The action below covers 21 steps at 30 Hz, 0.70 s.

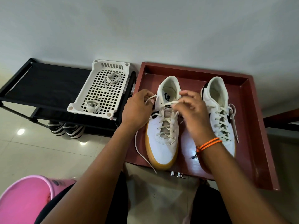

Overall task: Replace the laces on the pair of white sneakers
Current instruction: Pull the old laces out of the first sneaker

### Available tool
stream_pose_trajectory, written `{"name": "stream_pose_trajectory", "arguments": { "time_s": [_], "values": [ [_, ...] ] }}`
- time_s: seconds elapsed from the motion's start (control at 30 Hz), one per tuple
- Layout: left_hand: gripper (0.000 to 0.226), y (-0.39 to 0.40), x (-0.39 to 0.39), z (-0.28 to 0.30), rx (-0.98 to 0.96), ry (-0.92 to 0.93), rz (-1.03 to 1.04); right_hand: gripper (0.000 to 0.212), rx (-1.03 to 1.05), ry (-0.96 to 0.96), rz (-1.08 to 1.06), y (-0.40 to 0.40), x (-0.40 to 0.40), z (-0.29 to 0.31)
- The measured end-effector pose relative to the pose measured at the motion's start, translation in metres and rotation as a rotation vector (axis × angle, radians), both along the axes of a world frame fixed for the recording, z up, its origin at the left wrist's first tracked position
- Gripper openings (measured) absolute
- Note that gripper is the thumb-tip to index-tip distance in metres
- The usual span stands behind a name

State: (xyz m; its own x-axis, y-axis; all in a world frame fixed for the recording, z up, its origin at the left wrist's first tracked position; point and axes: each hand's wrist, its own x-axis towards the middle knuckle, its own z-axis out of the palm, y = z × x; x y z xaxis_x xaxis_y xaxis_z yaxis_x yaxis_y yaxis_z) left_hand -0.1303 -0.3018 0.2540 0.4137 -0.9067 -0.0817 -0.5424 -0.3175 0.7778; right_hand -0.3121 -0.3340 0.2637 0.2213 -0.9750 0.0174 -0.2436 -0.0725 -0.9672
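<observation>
White left sneaker [162,126] sat on the red tray [252,126]; left hand [135,110] and right hand [192,113] each pinched its lace [168,104].

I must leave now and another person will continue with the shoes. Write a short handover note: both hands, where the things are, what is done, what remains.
Left hand: pinches one end of the lace of the left sneaker.
Right hand: pinches the other end above the tongue.
Both sneakers stand in the red tray; the right sneaker is laced, its ends loose.
Two lace bundles lie in the white basket on the black rack.
Done: both shoes are threaded up the eyelets.
Left: I cannot tell if these laces are old or new; check this, then go on.
</observation>
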Motion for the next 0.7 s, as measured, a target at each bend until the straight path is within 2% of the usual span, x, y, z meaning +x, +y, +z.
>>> {"name": "stream_pose_trajectory", "arguments": {
  "time_s": [0.07,0.17,0.23,0.3,0.37,0.53,0.63,0.7],
  "values": [
    [0.015,0.0,0.0,0.002,0.009,0.002,0.001,0.014,0.227,-0.356,-0.01,-0.006,-0.008,0.015],
    [0.02,0.001,-0.001,0.001,0.03,-0.004,-0.006,0.017,0.453,-0.812,0.114,-0.015,-0.032,0.035],
    [0.021,0.001,-0.002,0.001,0.04,0.009,-0.012,0.019,0.494,-1.02,0.198,-0.02,-0.044,0.042],
    [0.022,0.002,-0.002,0.0,0.046,0.017,-0.016,0.019,0.469,-1.124,0.266,-0.022,-0.051,0.043],
    [0.023,0.002,-0.002,0.001,0.051,0.022,-0.017,0.028,0.441,-1.193,0.356,-0.023,-0.053,0.045],
    [0.023,0.002,-0.002,0.0,0.077,0.024,-0.017,0.047,0.462,-1.168,0.423,-0.03,-0.061,0.043],
    [0.025,0.001,-0.002,-0.001,0.085,-0.042,-0.045,0.041,0.517,-1.178,0.405,-0.031,-0.061,0.041],
    [0.027,0.002,-0.002,-0.002,0.077,-0.083,-0.063,0.024,0.54,-1.011,0.258,-0.029,-0.053,0.038]
  ]
}}
